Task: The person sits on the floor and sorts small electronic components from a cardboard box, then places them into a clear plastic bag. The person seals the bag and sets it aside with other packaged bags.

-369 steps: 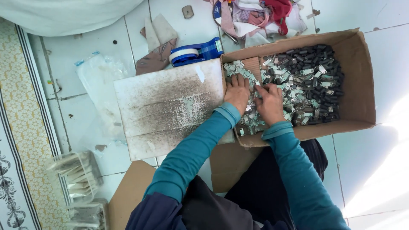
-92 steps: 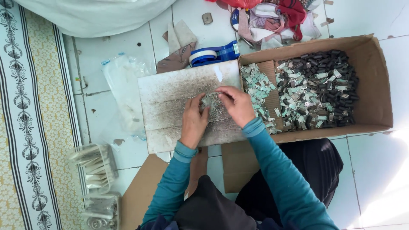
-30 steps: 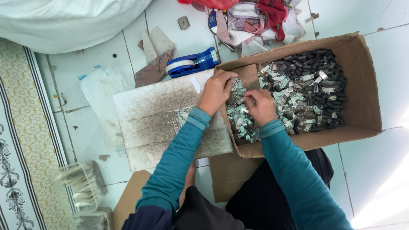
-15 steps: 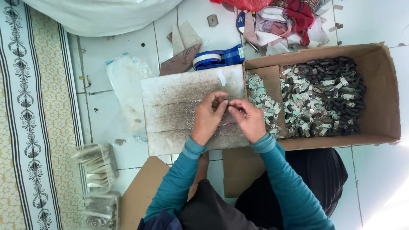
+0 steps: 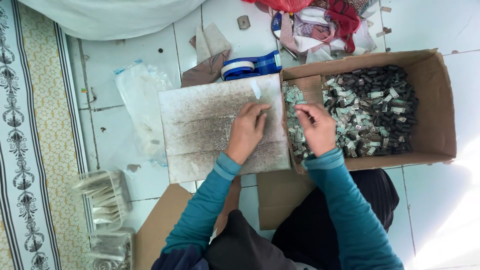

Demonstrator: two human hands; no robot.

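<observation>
Clips [image 5: 367,107] fill the cardboard box [image 5: 440,100] — left hand [image 5: 246,131] pinches something small over the board [image 5: 200,135], right hand [image 5: 316,127] curled at the box edge, grip unclear.

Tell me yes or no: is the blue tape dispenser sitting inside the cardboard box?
No, the blue tape dispenser lies on the tiled floor just outside the cardboard box, beyond the grey board.

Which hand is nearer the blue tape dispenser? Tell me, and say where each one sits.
Left. The left hand rests on the stained board, just below the blue tape dispenser. The right hand is farther, over the cardboard box edge.
</observation>
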